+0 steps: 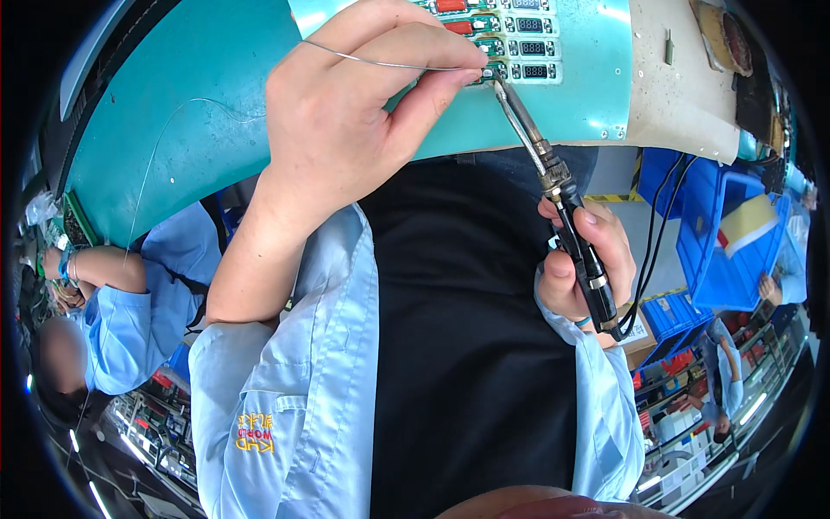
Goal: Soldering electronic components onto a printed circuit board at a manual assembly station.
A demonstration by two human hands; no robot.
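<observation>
My left hand (346, 112) pinches a thin strand of solder wire (380, 63), its end by the lowest small circuit board (489, 73) in a column of several. My right hand (592, 255) grips a black soldering iron (575, 221) with a second metal tube alongside its tip. The iron's tip meets that same board close to my left fingertips; whether it touches the wire I cannot tell. Each board carries a small dark digit display (535, 72), and red parts (458, 28) show on the upper ones. The boards sit on a pale green panel (592, 82).
A green mat (207, 52) covers the bench, with beige board (683, 104) at right. Black cables (650, 251) trail from the iron. Blue bins (709, 233) stand at right, one holding a yellowish block (749, 223). A co-worker in a blue sleeve (130, 333) sits at left.
</observation>
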